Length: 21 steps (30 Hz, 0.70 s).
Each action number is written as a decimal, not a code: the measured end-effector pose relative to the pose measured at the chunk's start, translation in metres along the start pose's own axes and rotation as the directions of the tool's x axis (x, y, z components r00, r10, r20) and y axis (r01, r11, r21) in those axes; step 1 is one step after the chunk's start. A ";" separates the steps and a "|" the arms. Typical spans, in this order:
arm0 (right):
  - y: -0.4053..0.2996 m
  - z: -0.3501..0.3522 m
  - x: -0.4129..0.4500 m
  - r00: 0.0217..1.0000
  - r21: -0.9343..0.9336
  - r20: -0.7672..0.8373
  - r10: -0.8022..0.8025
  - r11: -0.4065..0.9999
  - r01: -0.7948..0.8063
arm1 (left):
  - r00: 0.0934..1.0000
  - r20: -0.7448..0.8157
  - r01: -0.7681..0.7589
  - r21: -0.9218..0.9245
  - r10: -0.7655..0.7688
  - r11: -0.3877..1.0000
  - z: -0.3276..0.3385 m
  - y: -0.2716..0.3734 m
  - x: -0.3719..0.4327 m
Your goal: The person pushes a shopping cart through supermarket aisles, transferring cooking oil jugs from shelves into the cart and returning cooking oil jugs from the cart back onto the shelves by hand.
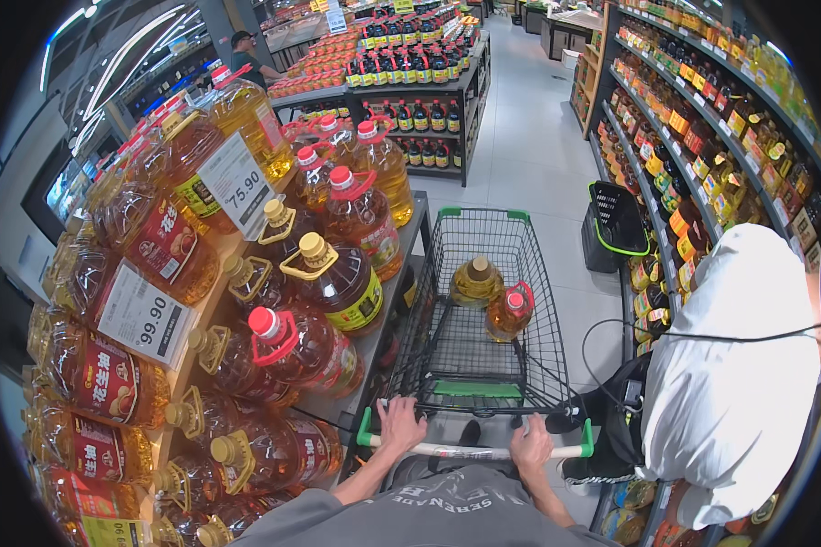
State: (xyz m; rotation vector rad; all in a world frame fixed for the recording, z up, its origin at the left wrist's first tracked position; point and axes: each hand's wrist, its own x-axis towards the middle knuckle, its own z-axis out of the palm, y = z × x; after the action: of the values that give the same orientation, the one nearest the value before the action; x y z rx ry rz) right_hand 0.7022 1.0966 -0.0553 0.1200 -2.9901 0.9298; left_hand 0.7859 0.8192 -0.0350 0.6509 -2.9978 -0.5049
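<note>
Both my hands are on the white handle (462,452) of a wire shopping cart (546,294) with green trim. My left hand (402,425) lies over the handle near its left end, fingers reaching past it. My right hand (531,443) wraps the handle towards the right end. Inside the cart basket, two oil bottles stand side by side. One is a wide yellow bottle with a tan cap (477,287), and the other is a smaller amber bottle with a red cap and handle (510,314).
Large oil bottles (315,355) with price cards (145,313) crowd a stand close on my left. At right, a person in a white top (732,383) stands beside bottle shelves (698,130). A black basket (612,229) sits by those shelves. The aisle floor (520,130) runs ahead past a bottle display (410,89).
</note>
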 end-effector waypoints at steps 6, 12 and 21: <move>0.001 0.000 0.023 1.000 0.051 -0.023 -0.013 0.999 0.014 | 0.992 0.118 0.035 0.037 -0.039 0.999 -0.002 0.009 0.025; 0.007 0.005 0.057 0.998 0.041 -0.034 -0.046 0.998 0.048 | 0.999 0.042 -0.007 0.064 0.005 0.998 0.003 0.019 0.052; -0.007 0.018 0.103 0.994 0.078 -0.099 -0.054 0.995 0.062 | 0.999 0.049 -0.010 0.044 0.008 0.999 0.003 0.022 0.111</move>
State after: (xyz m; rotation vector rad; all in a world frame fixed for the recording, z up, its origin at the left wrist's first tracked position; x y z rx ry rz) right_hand 0.5998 1.0738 -0.0630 0.1567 -2.8455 1.0194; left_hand 0.6753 0.7932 -0.0354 0.6362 -3.0645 -0.4626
